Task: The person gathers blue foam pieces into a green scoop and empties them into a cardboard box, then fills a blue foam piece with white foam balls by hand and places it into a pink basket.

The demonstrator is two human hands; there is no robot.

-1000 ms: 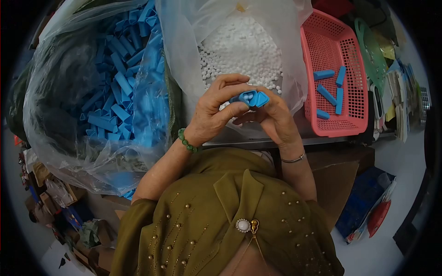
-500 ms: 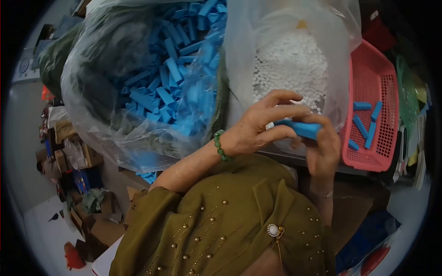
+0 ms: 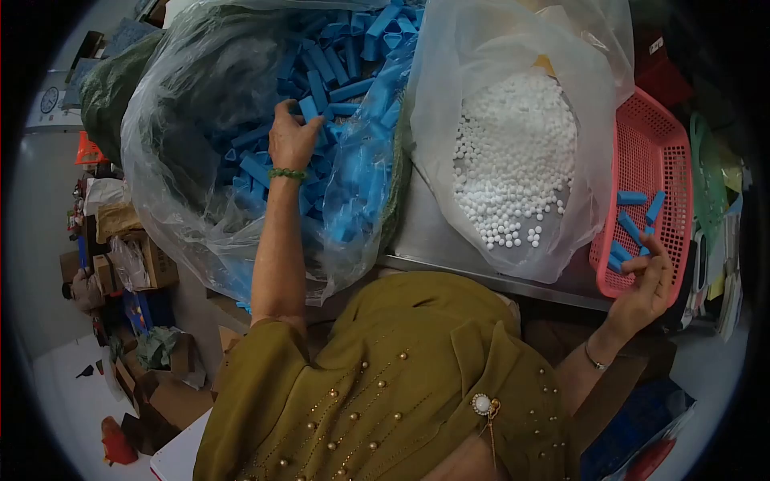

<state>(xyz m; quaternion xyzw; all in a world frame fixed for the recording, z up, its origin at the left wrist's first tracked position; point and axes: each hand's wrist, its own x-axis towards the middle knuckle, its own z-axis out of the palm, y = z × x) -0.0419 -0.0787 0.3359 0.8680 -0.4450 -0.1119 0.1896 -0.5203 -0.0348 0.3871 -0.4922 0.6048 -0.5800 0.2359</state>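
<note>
- Left hand (image 3: 293, 140) is reaching into bag of blue tubes (image 3: 321, 88); fingers buried, grip can't tell.
- Right hand (image 3: 650, 280) is resting at pink basket (image 3: 642, 160) rim, fingers apart, empty.
- Advice: take one tube, w/o snagging plastic.

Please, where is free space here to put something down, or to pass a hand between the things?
The pink basket has bare floor in its upper half, above the blue pieces lying near the right hand. A bare metal strip shows between the two bags. The bag of blue tubes, where the left hand reaches, and the bag of white balls are crowded.
</note>
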